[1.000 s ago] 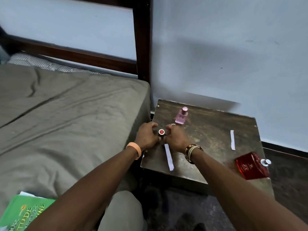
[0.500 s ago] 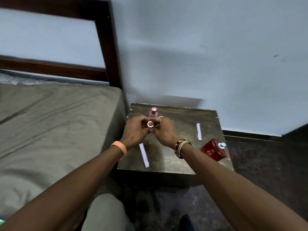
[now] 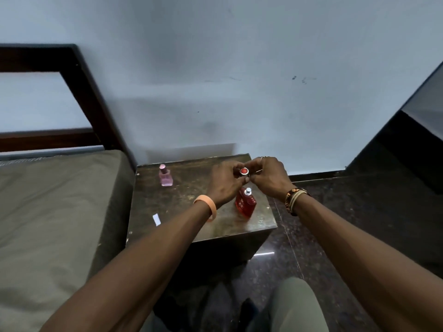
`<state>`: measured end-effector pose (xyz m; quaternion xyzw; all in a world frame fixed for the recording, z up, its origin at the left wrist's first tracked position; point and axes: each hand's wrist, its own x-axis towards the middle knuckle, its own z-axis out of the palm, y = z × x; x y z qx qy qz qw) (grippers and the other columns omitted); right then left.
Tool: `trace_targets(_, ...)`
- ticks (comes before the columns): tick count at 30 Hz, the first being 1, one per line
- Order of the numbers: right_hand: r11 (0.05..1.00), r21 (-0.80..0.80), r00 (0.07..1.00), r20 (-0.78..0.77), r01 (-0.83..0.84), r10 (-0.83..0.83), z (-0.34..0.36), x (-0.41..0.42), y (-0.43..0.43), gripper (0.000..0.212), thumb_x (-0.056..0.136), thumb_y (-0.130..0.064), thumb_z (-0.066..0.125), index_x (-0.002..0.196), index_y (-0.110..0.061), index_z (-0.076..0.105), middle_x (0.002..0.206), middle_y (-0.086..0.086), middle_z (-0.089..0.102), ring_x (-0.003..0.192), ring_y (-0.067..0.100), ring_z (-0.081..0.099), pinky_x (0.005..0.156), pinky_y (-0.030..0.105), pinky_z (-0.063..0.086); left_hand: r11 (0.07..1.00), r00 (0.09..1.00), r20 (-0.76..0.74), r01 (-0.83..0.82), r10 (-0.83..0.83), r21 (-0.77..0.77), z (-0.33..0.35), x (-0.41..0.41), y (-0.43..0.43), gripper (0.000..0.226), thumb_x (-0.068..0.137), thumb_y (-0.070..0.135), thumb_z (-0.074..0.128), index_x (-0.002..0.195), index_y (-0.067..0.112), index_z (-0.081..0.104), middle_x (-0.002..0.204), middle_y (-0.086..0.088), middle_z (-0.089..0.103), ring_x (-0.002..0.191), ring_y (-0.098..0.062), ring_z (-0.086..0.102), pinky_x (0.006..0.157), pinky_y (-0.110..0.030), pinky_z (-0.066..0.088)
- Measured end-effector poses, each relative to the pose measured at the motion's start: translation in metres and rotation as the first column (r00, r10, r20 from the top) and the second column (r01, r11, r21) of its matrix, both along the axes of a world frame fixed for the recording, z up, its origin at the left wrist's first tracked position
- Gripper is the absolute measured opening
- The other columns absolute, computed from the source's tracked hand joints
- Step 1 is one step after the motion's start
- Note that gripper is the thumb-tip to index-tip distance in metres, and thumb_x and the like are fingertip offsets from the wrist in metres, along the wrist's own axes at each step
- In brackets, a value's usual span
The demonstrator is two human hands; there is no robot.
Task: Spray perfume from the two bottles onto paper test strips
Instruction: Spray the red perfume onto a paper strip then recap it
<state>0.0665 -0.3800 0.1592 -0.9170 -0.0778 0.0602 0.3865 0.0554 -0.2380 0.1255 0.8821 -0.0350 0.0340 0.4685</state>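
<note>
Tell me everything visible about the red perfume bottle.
The red perfume bottle is flat-sided, seemingly translucent red glass, with a bare silver spray nozzle on top, no cap. It seems to stand upright near the right front of the dark table, just below the left hand and right hand; neither seems to touch it.

Both forearms are bare. A smooth peach-orange wristband (image 3: 208, 207) circles the wrist behind the fingers of the left hand (image 3: 224, 183). Behind the fingers of the right hand (image 3: 272, 178) sits a dark patterned bracelet (image 3: 290, 202) beside a pale band, and a thin ring (image 3: 263, 158) shows on one finger. Grey-green trousers (image 3: 297, 305) cover the knee.
</note>
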Motion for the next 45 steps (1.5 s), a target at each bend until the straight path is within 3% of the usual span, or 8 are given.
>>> trace_targets(3,1.000,0.001,1.000,-0.020,0.010,-0.010,-0.011,-0.004,-0.014,0.033,0.077,0.004,0.071,0.105,-0.013,0.075,0.099,0.003,0.076,0.088,0.012,0.070,0.079,0.020,0.053,0.999,1.000,-0.026,0.011,-0.010,0.044,-0.005,-0.003,-0.012,0.029,0.075,0.012,0.078,0.103,0.020,0.077,0.096,0.002,0.077,0.086,-0.010,0.070,0.083,-0.032,0.057)
trace_targets(7,1.000,0.018,0.999,-0.043,-0.005,0.006,-0.025,-0.008,-0.017,0.035,0.077,0.006,0.071,0.107,-0.012,0.075,0.099,0.004,0.076,0.090,0.013,0.070,0.082,0.025,0.056,0.998,0.997,-0.055,0.047,-0.045,0.038,-0.015,-0.007,-0.016,0.031,0.077,0.007,0.076,0.106,0.020,0.076,0.098,0.000,0.077,0.087,-0.009,0.070,0.080,-0.021,0.056)
trace_targets(19,0.997,0.059,0.995,-0.086,0.056,-0.051,-0.056,-0.004,-0.021,0.037,0.075,0.002,0.077,0.106,-0.018,0.076,0.098,-0.001,0.076,0.089,0.010,0.071,0.084,0.033,0.059,0.993,0.995,-0.085,0.062,-0.054,0.099,-0.040,0.000,-0.025,0.033,0.080,0.007,0.073,0.109,0.021,0.075,0.100,-0.002,0.077,0.089,-0.012,0.071,0.086,-0.036,0.058)
trace_targets(24,0.997,0.024,0.993,-0.094,0.079,-0.077,-0.067,-0.006,-0.018,0.040,0.075,0.000,0.073,0.108,-0.024,0.075,0.097,-0.002,0.076,0.089,0.012,0.070,0.082,0.032,0.059,0.990,0.997,-0.058,0.059,-0.052,0.126,-0.043,-0.001,-0.026,0.032,0.079,0.007,0.070,0.104,0.027,0.076,0.097,0.004,0.077,0.087,-0.008,0.071,0.085,-0.030,0.057)
trace_targets(30,0.995,-0.066,0.990,-0.109,0.079,-0.086,-0.082,-0.009,-0.012,0.028,0.072,-0.007,0.078,0.094,-0.026,0.076,0.074,-0.008,0.068,0.073,0.011,0.065,0.059,0.015,0.046,0.991,1.000,-0.024,0.019,-0.016,0.131,-0.048,0.001,-0.025,0.013,0.075,0.027,0.080,0.085,0.021,0.077,0.081,0.006,0.075,0.075,-0.007,0.067,0.074,-0.031,0.057)
trace_targets(35,0.989,-0.090,0.992,-0.036,0.115,-0.118,-0.086,-0.009,-0.010,0.018,0.075,-0.013,0.074,0.088,-0.026,0.076,0.079,0.000,0.074,0.075,0.016,0.068,0.068,0.032,0.057,0.989,0.999,0.013,0.034,-0.036,0.143,-0.053,0.003,-0.024,0.024,0.078,0.014,0.077,0.102,0.016,0.077,0.098,-0.002,0.077,0.085,-0.011,0.071,0.083,-0.020,0.054)
trace_targets(40,0.978,-0.158,0.985,-0.086,0.138,-0.153,-0.092,-0.011,-0.008,0.012,0.070,-0.021,0.079,0.079,-0.023,0.072,0.072,-0.002,0.070,0.070,0.017,0.067,0.063,0.029,0.054,0.993,1.000,0.020,-0.002,-0.001,0.121,-0.054,0.001,-0.026,0.031,0.076,0.019,0.080,0.107,0.016,0.075,0.102,-0.001,0.076,0.091,-0.010,0.070,0.089,-0.026,0.054)
trace_targets(45,0.979,-0.128,0.980,-0.102,0.159,-0.173,-0.095,-0.012,-0.005,0.007,0.072,-0.014,0.076,0.076,-0.019,0.073,0.069,-0.001,0.071,0.068,0.014,0.067,0.065,0.028,0.056,0.980,0.995,0.056,0.069,-0.081,0.187,-0.053,0.001,-0.022,0.031,0.079,0.009,0.075,0.110,0.012,0.074,0.102,-0.005,0.076,0.089,-0.014,0.071,0.090,-0.029,0.054)
